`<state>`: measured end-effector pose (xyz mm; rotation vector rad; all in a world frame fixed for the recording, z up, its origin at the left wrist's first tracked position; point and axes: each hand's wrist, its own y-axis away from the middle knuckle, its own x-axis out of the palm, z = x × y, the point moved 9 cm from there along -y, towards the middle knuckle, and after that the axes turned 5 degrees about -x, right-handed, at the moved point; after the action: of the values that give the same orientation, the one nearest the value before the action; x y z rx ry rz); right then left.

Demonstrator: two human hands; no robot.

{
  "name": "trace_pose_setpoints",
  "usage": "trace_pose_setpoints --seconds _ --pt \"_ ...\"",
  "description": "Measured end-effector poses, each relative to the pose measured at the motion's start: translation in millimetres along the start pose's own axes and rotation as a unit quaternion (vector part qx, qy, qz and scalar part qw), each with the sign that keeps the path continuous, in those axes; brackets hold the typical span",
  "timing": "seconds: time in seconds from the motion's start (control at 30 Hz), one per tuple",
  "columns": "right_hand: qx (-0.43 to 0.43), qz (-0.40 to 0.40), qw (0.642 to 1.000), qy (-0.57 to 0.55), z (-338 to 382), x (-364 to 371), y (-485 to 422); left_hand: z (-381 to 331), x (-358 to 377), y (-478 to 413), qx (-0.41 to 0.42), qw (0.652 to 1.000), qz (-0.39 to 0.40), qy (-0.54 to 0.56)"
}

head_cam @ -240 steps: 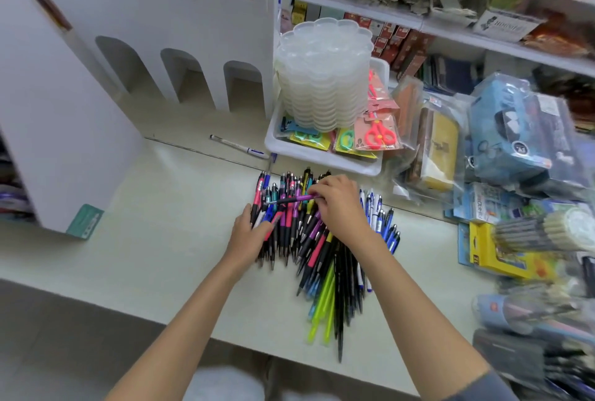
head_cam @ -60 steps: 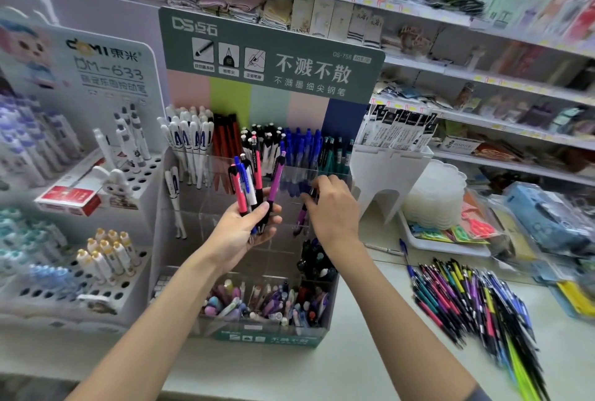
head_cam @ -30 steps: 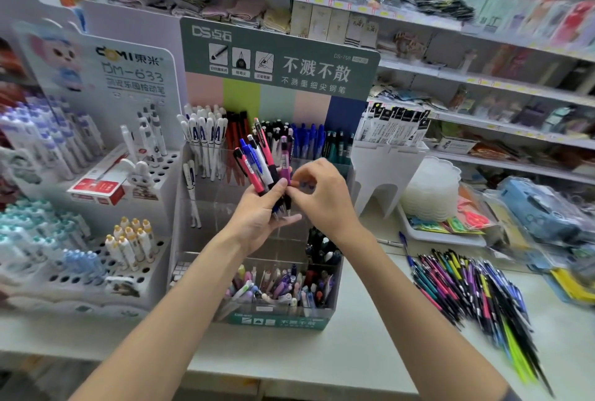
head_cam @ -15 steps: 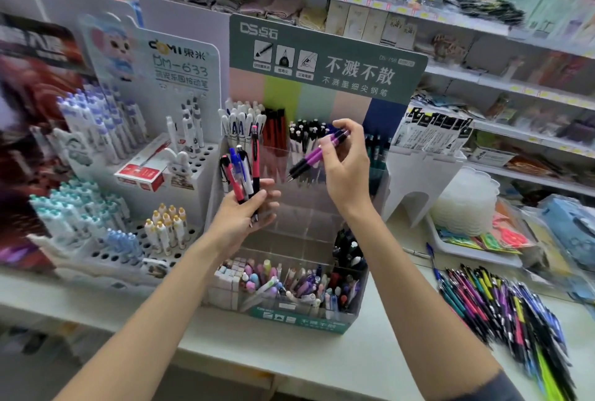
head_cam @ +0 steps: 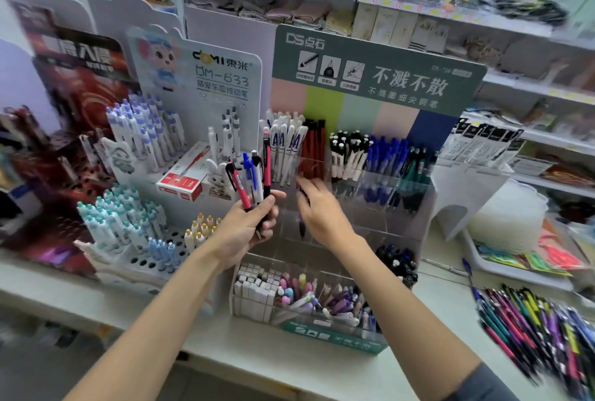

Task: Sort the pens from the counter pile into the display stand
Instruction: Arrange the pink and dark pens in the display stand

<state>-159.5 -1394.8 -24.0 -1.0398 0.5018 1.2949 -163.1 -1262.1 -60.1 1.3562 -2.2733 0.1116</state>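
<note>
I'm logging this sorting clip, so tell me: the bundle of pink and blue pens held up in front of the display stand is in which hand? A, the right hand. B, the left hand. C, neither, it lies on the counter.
B: the left hand grips the bundle of pens upright, while the right hand is at the clear display stand.

The display stand's (head_cam: 399,207) back row is packed with upright pens (head_cam: 351,155). Its clear middle compartments are mostly open at the top, and the right hand (head_cam: 322,210) reaches in there. The left hand (head_cam: 244,226), gripping a bunch of pens (head_cam: 254,175), crowds the stand's left edge beside the white holed rack (head_cam: 154,259). Bare bench (head_cam: 257,362) runs in front, and the pen pile (head_cam: 541,323) covers its right end.
</note>
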Motion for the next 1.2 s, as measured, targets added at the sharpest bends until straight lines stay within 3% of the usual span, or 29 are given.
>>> trace_pose_setpoints --seconds 0.13,0.23,0.37,0.5,0.7,0.83,1.0,1.2 --pt "-0.057 -0.103 0.993 -0.001 16 -25 3 -1 -1 -3 -0.009 1.000 -0.001 -0.014" --pt "-0.067 -0.189 0.976 -0.085 31 -62 -2 1 5 -6 -0.028 0.999 0.004 -0.026" --pt "-0.049 -0.101 0.971 -0.211 50 -68 -15 6 32 -8 -0.045 0.996 0.061 -0.048" --pt "-0.038 -0.191 0.967 -0.166 36 -98 -5 2 36 -14 -0.020 0.998 0.018 -0.048" --pt "-0.092 -0.113 0.978 -0.148 50 -96 0 -5 64 -14 0.012 0.976 0.054 -0.212" --pt "-0.074 -0.081 0.985 -0.132 43 -96 -2 -7 81 -18 0.035 0.958 0.061 -0.277" --pt "-0.077 -0.094 0.986 -0.115 32 -107 1 -7 87 -21 0.032 0.961 0.059 -0.268" --pt "-0.057 -0.144 0.976 -0.153 11 -130 0 -3 79 -28 0.020 0.981 0.060 -0.181"
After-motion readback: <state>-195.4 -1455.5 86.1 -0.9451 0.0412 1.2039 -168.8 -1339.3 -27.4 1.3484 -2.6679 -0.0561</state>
